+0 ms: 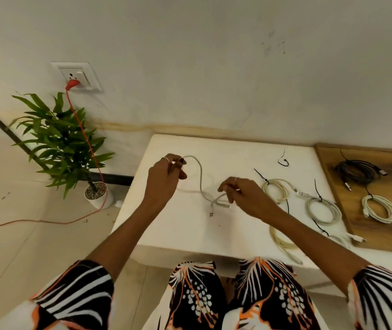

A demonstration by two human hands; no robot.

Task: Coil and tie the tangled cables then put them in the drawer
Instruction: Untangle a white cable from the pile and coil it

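Note:
A loose white cable (201, 179) arches between my two hands above the white table (178, 225). My left hand (164, 177) pinches its upper end, raised above the table's left part. My right hand (240, 194) pinches a small loop of the same cable lower down, with a connector end (211, 213) dangling below. To the right on the table lie two coiled white cables (275, 189) (323, 209), each bound with a black tie. A third white cable (283, 241) lies near the front edge, partly under my right forearm. A spare black tie (283, 161) lies toward the back.
A wooden surface (385, 229) adjoins the table on the right and carries a coiled black cable (356, 171) and a tied white coil (380, 208). A potted plant (61, 144) stands on the floor at left. An orange cord (88, 144) runs from the wall socket (78, 76) across the floor.

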